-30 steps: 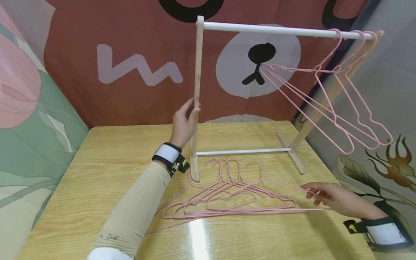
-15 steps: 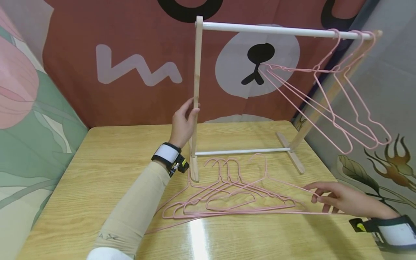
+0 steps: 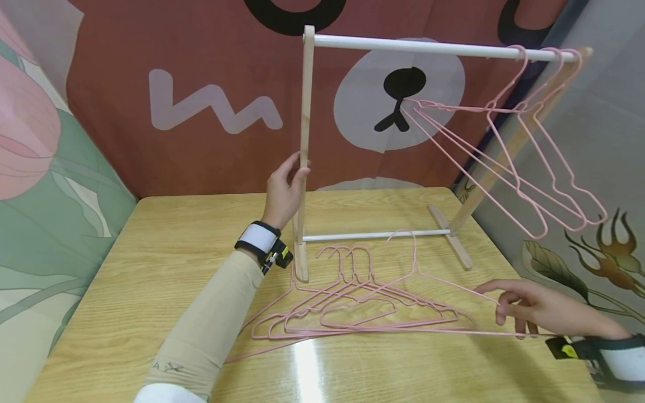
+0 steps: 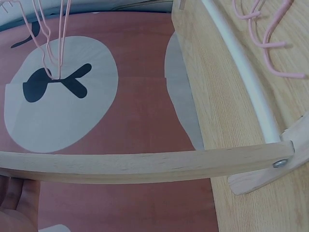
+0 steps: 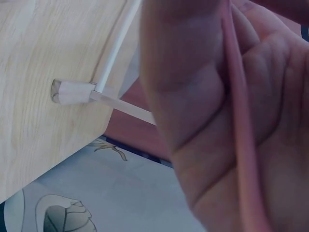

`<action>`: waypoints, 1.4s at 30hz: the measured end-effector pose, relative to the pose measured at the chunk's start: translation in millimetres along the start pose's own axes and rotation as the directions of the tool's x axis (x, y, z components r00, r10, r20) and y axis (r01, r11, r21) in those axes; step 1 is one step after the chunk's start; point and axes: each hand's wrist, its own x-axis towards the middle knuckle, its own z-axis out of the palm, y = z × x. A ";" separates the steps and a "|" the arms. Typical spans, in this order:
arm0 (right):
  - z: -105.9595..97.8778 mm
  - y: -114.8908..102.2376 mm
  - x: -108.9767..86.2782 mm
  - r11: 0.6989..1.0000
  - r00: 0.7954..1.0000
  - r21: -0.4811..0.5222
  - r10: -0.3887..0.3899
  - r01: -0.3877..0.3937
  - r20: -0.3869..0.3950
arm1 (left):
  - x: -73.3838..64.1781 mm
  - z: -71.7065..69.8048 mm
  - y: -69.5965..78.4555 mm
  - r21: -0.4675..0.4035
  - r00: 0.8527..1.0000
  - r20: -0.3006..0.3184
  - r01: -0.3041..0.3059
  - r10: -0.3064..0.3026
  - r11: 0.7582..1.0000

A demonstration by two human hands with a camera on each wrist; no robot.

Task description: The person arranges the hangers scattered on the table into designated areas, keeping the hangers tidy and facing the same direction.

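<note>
My left hand (image 3: 284,190) grips the left wooden post (image 3: 306,106) of a clothes rack about midway up; the post crosses the left wrist view with a few fingers (image 4: 17,193) showing below it. At the right, my right hand (image 3: 534,308) pinches the right shoulder of a pink hanger (image 3: 415,270), whose hook stands up in front of the lower bar. A pink rod of that hanger (image 5: 244,135) runs across the palm in the right wrist view. Several more pink hangers (image 3: 347,285) lie overlapping on the table, left of it.
Three pink hangers (image 3: 524,106) hang at the right end of the white top bar (image 3: 418,45). A white lower bar (image 3: 373,235) joins the rack's feet. The wooden table (image 3: 201,240) meets a printed curtain (image 3: 227,157) behind it.
My right hand has moved a little to the right with its hanger, whose hook has risen and come away from the other hangers. The left hand stays on the post.
</note>
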 end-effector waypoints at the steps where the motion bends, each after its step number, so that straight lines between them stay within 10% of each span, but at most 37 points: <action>1: -0.5 -1.3 -0.7 1.000 1.000 -0.004 0.004 -0.004 -0.004 | 0.1 0.0 0.0 0.000 1.000 0.000 0.000 0.000 1.000; 12: -7.3 -24.3 -12.5 0.986 0.987 -0.147 0.051 -0.074 -0.152 | 0.4 -0.1 0.3 0.007 1.000 -0.002 0.000 0.000 1.000; 19: -11.8 -47.3 -17.3 0.933 0.936 -0.360 -0.137 0.012 -0.324 | 0.2 0.8 0.5 0.003 1.000 -0.005 0.000 0.000 1.000; 23: -16.2 -59.9 -21.0 0.894 0.867 -0.448 -0.218 -0.008 -0.449 | 0.6 1.6 0.1 0.006 1.000 -0.002 0.002 -0.002 1.000; 30: -26.4 -80.8 -13.9 0.834 0.660 -0.549 -0.378 -0.062 -0.649 | -0.3 1.4 1.0 0.001 1.000 -0.005 -0.006 0.006 1.000; 42: -39.4 -120.2 14.3 0.802 0.504 -0.574 -0.433 -0.162 -0.747 | -1.0 0.3 0.3 -0.002 1.000 -0.004 0.002 -0.002 1.000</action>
